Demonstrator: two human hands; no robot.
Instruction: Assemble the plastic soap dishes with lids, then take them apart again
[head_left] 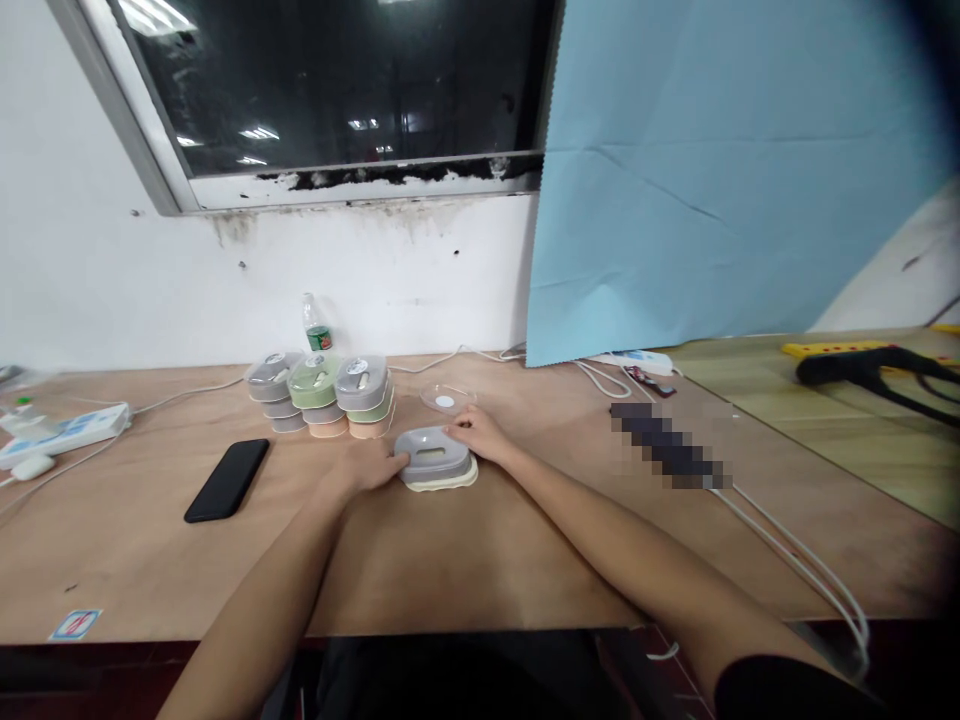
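Observation:
A grey plastic box [433, 464] with an oval slot in its top, which looks like a soap dish, sits on the table in front of me with a cream layer under it. My left hand [369, 466] holds its left side, the thumb resting on the edge. At the far right corner, my right hand [478, 434] has its fingers bent together on the rim. Just behind lies a clear lid [429, 393] with a round white sticker. Beyond my left hand stand stacked boxes [319, 388] of the same kind in grey, green and peach, with clear lids.
A black phone [227, 481] lies on the left of the table [480, 570]. Farther left is a white power strip [82, 432]. A plastic bottle [316, 325] stands behind the stacks. White cables [802, 560] and a blurred-out dark item [667, 445] are on the right.

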